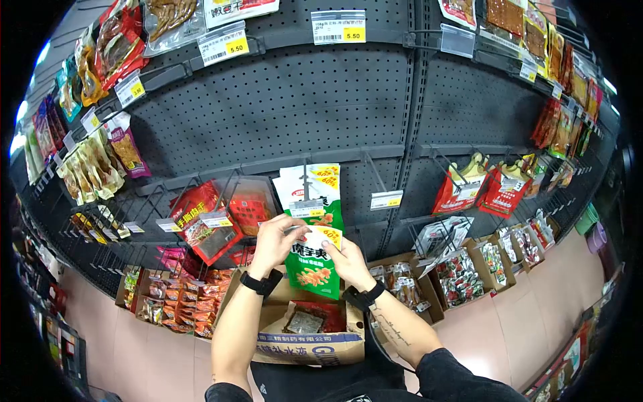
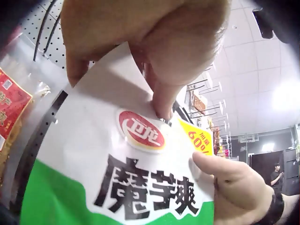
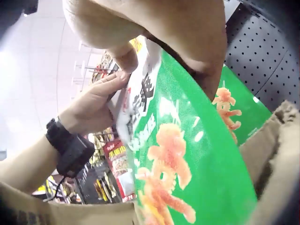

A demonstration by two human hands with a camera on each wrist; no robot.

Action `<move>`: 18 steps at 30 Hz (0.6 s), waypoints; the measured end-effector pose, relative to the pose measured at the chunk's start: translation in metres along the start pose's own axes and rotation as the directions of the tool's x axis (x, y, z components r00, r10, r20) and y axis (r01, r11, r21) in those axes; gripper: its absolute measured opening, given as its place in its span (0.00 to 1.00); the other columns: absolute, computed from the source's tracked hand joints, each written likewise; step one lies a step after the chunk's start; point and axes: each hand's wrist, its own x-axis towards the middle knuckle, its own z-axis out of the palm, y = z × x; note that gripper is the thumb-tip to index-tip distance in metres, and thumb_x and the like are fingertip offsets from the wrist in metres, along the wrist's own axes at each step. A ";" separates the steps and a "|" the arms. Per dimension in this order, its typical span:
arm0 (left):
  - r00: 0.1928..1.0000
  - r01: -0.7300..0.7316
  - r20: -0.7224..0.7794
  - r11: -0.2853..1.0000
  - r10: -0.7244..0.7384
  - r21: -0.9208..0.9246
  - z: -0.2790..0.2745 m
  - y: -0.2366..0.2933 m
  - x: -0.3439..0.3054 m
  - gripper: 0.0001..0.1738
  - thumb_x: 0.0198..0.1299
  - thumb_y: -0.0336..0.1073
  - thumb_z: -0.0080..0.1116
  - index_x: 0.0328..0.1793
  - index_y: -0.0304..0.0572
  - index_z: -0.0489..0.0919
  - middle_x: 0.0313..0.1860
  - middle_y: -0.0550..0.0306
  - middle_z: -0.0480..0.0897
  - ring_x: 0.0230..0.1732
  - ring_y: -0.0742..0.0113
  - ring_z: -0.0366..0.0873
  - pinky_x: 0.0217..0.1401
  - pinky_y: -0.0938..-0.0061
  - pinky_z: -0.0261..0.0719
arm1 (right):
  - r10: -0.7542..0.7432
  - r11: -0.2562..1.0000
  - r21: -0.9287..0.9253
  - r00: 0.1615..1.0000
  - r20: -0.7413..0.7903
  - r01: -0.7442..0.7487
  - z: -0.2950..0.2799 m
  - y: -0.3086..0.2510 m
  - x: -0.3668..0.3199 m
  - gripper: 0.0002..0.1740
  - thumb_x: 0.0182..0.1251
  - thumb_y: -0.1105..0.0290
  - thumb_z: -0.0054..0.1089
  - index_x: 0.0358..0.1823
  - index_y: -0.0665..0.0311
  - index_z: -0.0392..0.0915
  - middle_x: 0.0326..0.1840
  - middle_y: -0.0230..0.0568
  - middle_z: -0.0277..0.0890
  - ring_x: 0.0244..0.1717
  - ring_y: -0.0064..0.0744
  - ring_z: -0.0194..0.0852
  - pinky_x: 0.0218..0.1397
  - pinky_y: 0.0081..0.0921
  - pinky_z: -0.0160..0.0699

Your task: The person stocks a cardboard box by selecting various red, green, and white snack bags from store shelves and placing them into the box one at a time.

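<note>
A green and white snack bag [image 1: 313,275] with a yellow corner is upright before the shelf. My left hand [image 1: 276,238] pinches its top edge on the left; in the left wrist view, that thumb [image 2: 164,101] lies against the white front. On the other side my right hand [image 1: 348,261] grips the bag's right edge, thumb on the front and fingers behind. Just behind hangs another white and green bag [image 1: 291,182] on a peg hook with a price tag [image 1: 307,210]. Below the hands, an open cardboard box [image 1: 311,348] contains a dark packet [image 1: 305,321] and red packaging.
Dark pegboard [image 1: 281,107] with hooks rises ahead. Red snack bags [image 1: 204,221] hang left of the hands, and more red bags [image 1: 462,187] hang to the right. Boxes of small packets [image 1: 459,278] line the bottom on both sides. Price tags [image 1: 386,199] stick out on hooks.
</note>
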 end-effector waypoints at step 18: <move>0.999 -0.005 0.044 0.911 0.026 -0.413 -0.006 -0.026 0.049 0.12 0.57 0.18 0.57 0.46 0.31 0.85 0.42 0.54 0.86 0.46 0.68 0.83 0.53 0.73 0.79 | -0.151 0.970 -0.222 0.965 -0.213 0.102 -0.003 -0.025 0.053 0.17 0.74 0.61 0.58 0.55 0.66 0.81 0.41 0.45 0.87 0.41 0.19 0.80 0.46 0.25 0.79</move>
